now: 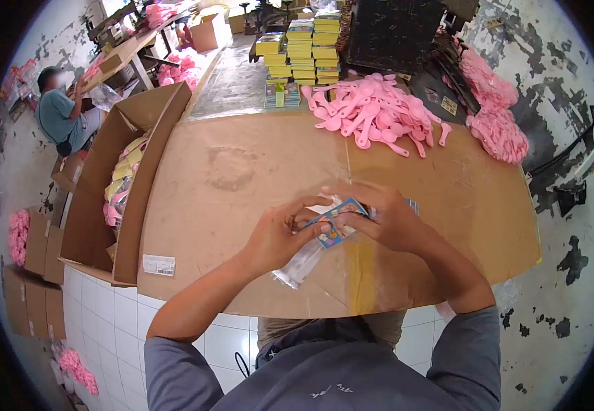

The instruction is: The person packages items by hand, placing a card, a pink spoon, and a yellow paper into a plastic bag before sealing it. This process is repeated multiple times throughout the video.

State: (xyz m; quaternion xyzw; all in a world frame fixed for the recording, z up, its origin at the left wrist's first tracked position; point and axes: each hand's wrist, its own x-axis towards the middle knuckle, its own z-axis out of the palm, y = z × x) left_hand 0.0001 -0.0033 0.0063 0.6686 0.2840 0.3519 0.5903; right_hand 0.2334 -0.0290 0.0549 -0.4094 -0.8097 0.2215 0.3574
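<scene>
A small blue card with a colourful print (338,226) is held up over the cardboard-covered table in front of me. My left hand (276,233) pinches its left side between thumb and fingers. On its right side my right hand (389,220) grips the card, thumb laid across the front. Clear plastic bags (299,266) lie under and beside my left hand, and some film shows behind the card. Part of another printed card (413,205) peeks out just past my right hand.
Pink plastic pieces with round heads and handles (379,113) are heaped at the back of the table (242,147). Behind stand stacks of yellow-edged cards (301,51). A large open carton (149,164) with packed pieces stands left. Farther left sits a person (60,113).
</scene>
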